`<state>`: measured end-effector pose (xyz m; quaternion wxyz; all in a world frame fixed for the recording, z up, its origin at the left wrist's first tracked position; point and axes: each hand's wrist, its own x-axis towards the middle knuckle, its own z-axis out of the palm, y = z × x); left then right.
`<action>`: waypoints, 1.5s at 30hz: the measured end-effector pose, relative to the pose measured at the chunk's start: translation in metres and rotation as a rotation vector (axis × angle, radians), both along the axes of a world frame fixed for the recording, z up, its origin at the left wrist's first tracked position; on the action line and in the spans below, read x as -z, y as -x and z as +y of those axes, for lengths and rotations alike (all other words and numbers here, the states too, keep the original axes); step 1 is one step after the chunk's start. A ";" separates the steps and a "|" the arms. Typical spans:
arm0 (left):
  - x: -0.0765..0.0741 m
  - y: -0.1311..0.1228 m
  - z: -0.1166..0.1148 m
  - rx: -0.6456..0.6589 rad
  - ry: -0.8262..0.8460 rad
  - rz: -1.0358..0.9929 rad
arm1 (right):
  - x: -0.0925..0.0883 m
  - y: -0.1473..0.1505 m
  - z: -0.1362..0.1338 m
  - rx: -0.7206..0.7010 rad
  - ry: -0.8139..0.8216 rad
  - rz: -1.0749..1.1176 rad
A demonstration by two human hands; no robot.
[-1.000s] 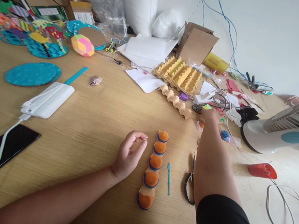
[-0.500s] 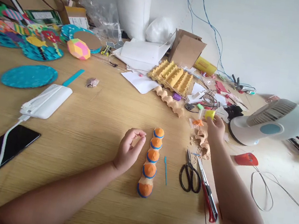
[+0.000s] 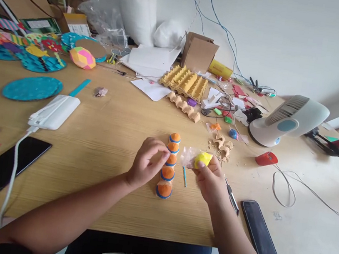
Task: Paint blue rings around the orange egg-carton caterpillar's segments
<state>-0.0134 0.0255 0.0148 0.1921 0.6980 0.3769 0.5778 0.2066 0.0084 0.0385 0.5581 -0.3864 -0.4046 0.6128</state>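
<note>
My right hand (image 3: 212, 179) is closed on a small clear plastic bag of yellow modelling clay (image 3: 203, 159), pinched between thumb and fingers above the table. My left hand (image 3: 147, 164) is loosely curled with the thumb a little apart from the fingers, and nothing shows in it. Its fingertips overlap the view of an egg-carton strip (image 3: 167, 173), whose several bumps are capped in orange with blue rims. I cannot tell whether they touch it. Beside the strip lies a thin blue stick (image 3: 184, 177). A utility knife (image 3: 232, 199) is partly hidden behind my right hand.
Toward the back lie a yellow egg tray (image 3: 184, 83), a plain carton strip (image 3: 184, 107) and carton scraps (image 3: 222, 145). A white fan (image 3: 283, 122) stands right, near a red cup-like piece (image 3: 266, 158) and a phone (image 3: 259, 230). A white power bank (image 3: 54, 113) is left.
My right hand has brought the yellow clay bag from the back right to beside the orange strip. My left hand's fingertips now overlap the strip. The view has shifted, showing a phone at right.
</note>
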 end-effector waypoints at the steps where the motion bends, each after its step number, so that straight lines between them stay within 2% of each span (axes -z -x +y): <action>1: -0.004 -0.001 -0.003 0.052 -0.006 0.026 | 0.003 0.002 -0.002 -0.011 -0.053 -0.028; 4: -0.008 -0.003 -0.010 0.169 -0.013 0.070 | 0.014 0.003 -0.003 -0.033 -0.158 -0.056; 8: -0.003 -0.005 -0.012 0.150 -0.015 0.078 | 0.023 0.003 -0.006 -0.068 -0.163 -0.082; 13: 0.001 -0.007 -0.011 0.119 -0.011 0.065 | 0.021 0.006 -0.011 -0.065 -0.117 -0.125; 17: 0.002 -0.007 -0.011 0.169 0.038 0.032 | 0.023 0.007 -0.010 -0.056 -0.089 -0.115; 21: 0.003 -0.008 -0.013 0.229 0.086 0.001 | 0.026 0.009 -0.008 -0.045 -0.118 -0.113; 30: 0.001 -0.009 -0.013 0.239 0.134 -0.022 | 0.025 0.010 -0.013 -0.021 -0.168 -0.217; 32: 0.000 -0.010 -0.014 0.242 0.146 -0.019 | 0.026 0.010 -0.013 -0.032 -0.219 -0.250; 35: -0.002 -0.011 -0.016 0.244 0.170 -0.015 | 0.030 0.011 -0.012 0.029 -0.415 -0.322; 38: -0.003 -0.012 -0.017 0.269 0.166 -0.026 | 0.030 0.011 -0.015 0.135 -0.623 -0.487; 40: -0.003 -0.012 -0.017 0.294 0.150 -0.031 | 0.028 0.011 -0.018 0.150 -0.720 -0.628; 42: -0.003 -0.012 -0.019 0.315 0.135 -0.025 | 0.024 0.010 -0.021 0.106 -0.775 -0.728; 45: -0.001 -0.014 -0.022 0.326 0.138 -0.007 | 0.020 0.011 -0.023 0.077 -0.774 -0.784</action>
